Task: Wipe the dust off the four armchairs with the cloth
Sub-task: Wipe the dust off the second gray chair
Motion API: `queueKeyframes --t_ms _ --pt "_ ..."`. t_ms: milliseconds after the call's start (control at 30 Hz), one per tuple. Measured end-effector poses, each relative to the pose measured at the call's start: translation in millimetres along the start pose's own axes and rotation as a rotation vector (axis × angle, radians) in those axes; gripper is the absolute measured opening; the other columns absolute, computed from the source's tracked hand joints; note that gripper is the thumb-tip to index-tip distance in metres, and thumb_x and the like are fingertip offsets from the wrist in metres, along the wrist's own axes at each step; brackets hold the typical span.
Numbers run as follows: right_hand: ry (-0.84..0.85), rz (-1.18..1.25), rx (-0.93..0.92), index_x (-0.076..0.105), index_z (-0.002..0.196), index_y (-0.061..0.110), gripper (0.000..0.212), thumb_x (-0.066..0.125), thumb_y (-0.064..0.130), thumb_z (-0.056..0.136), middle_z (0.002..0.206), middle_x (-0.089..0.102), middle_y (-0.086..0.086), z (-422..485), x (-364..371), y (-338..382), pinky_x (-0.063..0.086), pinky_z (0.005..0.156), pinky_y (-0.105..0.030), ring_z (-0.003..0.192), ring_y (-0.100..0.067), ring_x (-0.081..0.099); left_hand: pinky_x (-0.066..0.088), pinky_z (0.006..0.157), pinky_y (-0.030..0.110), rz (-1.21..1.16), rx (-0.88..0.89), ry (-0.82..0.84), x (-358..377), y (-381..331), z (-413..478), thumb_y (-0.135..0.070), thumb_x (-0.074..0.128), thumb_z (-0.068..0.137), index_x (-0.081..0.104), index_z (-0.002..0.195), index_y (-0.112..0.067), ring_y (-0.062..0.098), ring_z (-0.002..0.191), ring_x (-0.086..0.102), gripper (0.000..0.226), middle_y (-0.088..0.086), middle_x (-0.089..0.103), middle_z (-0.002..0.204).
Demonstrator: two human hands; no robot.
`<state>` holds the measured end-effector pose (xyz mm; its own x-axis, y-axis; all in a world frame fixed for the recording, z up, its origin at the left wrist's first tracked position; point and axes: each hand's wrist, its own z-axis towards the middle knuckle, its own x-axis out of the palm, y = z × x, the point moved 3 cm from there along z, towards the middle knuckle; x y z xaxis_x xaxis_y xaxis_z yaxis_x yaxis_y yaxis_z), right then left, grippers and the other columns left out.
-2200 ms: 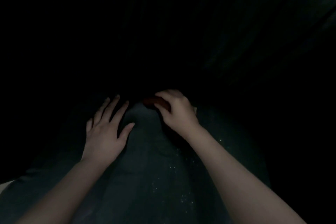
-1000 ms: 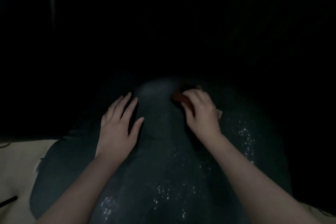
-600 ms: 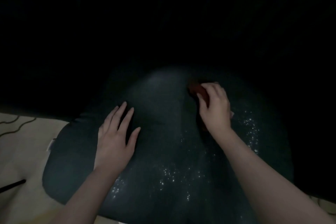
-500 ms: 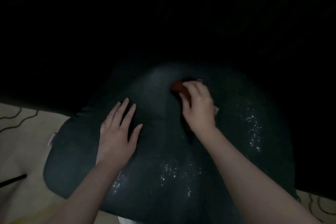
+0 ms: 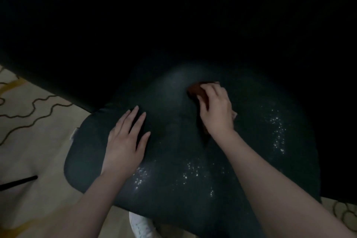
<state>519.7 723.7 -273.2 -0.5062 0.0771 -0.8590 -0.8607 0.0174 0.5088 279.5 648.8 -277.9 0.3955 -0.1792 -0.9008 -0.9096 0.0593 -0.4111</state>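
A dark green armchair seat cushion (image 5: 173,160) fills the middle of the dim view, with white dust specks near its front and right side. My left hand (image 5: 125,141) lies flat on the cushion's left part, fingers straight. My right hand (image 5: 216,110) grips a reddish-brown cloth (image 5: 197,91) against the back of the seat, fingers curled over it. The chair's backrest (image 5: 193,25) is almost black and its shape is hard to make out.
Pale carpet (image 5: 29,131) with dark wavy lines lies to the left and at the lower right corner. A thin black bar (image 5: 17,181) crosses the carpet at the left. A white shoe (image 5: 141,226) shows below the seat's front edge.
The view has pulled back, showing more of the seat and the carpet. My right hand has rubbed the cloth sideways across the back of the seat. My left hand stays flat on the cushion.
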Motion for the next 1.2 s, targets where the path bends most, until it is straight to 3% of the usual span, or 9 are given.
queueKeyframes --t_ms 133,300,500,633,700,867,1000,1067,1200 --pt "0.087 0.065 -0.195 0.065 0.115 0.002 0.029 0.068 0.004 0.086 0.114 0.064 -0.015 -30 23 49 0.048 0.099 -0.046 0.106 -0.036 0.057 0.024 0.114 0.041 0.001 -0.027 0.003 0 10 -6 -0.046 0.030 0.097 0.045 0.146 -0.013 0.024 0.144 0.029 0.061 0.005 0.035 0.157" --pt "0.251 0.101 -0.382 0.066 0.117 0.003 0.030 0.070 0.004 0.086 0.119 0.063 -0.012 -91 19 39 0.053 0.089 -0.044 0.102 -0.031 0.059 0.019 0.116 0.037 -0.032 -0.015 0.013 0 12 -9 -0.045 0.030 0.097 0.043 0.148 -0.013 0.024 0.145 0.026 0.061 0.005 0.032 0.158" --pt "0.073 0.061 -0.131 0.065 0.115 0.001 0.028 0.069 0.002 0.087 0.115 0.065 -0.014 -80 -4 6 0.043 0.099 -0.034 0.105 -0.031 0.058 0.023 0.114 0.040 -0.013 -0.012 0.004 -6 29 -27 -0.038 0.036 0.099 0.046 0.145 -0.011 0.026 0.143 0.030 0.055 0.008 0.037 0.156" --pt "-0.021 0.035 0.062 0.063 0.121 0.001 0.030 0.064 0.003 0.091 0.123 0.061 -0.017 -44 11 20 0.041 0.103 -0.041 0.117 -0.034 0.053 0.027 0.113 0.043 0.017 -0.049 -0.027 -4 45 -36 -0.027 0.049 0.099 0.047 0.145 -0.011 0.030 0.142 0.031 0.049 0.010 0.037 0.155" --pt "-0.003 0.051 -0.020 0.064 0.119 0.001 0.029 0.064 0.003 0.090 0.121 0.063 -0.017 -41 26 45 0.042 0.101 -0.041 0.112 -0.036 0.055 0.029 0.112 0.045 0.027 -0.047 -0.051 -1 48 -41 -0.024 0.053 0.099 0.047 0.145 -0.011 0.031 0.142 0.032 0.048 0.010 0.037 0.155" --pt "0.242 0.090 -0.470 0.066 0.115 0.001 0.028 0.067 0.002 0.087 0.117 0.064 -0.015 -95 43 77 0.051 0.091 -0.046 0.099 -0.035 0.059 0.029 0.112 0.044 0.003 -0.054 -0.083 1 49 -50 -0.019 0.062 0.096 0.047 0.145 -0.009 0.030 0.143 0.032 0.052 0.010 0.037 0.155" --pt "0.405 0.016 -0.655 0.068 0.114 0.004 0.026 0.056 0.013 0.092 0.119 0.066 -0.012 -118 23 47 0.053 0.086 -0.045 0.095 -0.034 0.063 0.033 0.111 0.046 0.002 -0.033 -0.088 -2 58 -59 -0.035 0.043 0.097 0.049 0.143 -0.009 0.030 0.141 0.036 0.053 0.010 0.040 0.153" --pt "0.339 -0.005 -0.569 0.068 0.112 0.002 0.023 0.060 0.009 0.092 0.116 0.066 -0.013 -103 11 33 0.049 0.090 -0.043 0.096 -0.034 0.063 0.037 0.110 0.049 -0.006 -0.044 -0.085 -3 64 -65 -0.037 0.040 0.096 0.050 0.143 -0.009 0.031 0.140 0.037 0.055 0.010 0.041 0.153" --pt "0.074 -0.014 -0.170 0.065 0.116 0.000 0.029 0.068 0.001 0.087 0.117 0.063 -0.017 -65 14 38 0.046 0.099 -0.043 0.107 -0.036 0.058 0.036 0.110 0.047 -0.017 -0.067 -0.089 -2 71 -77 -0.037 0.038 0.097 0.050 0.143 -0.010 0.029 0.142 0.035 0.055 0.008 0.040 0.154"
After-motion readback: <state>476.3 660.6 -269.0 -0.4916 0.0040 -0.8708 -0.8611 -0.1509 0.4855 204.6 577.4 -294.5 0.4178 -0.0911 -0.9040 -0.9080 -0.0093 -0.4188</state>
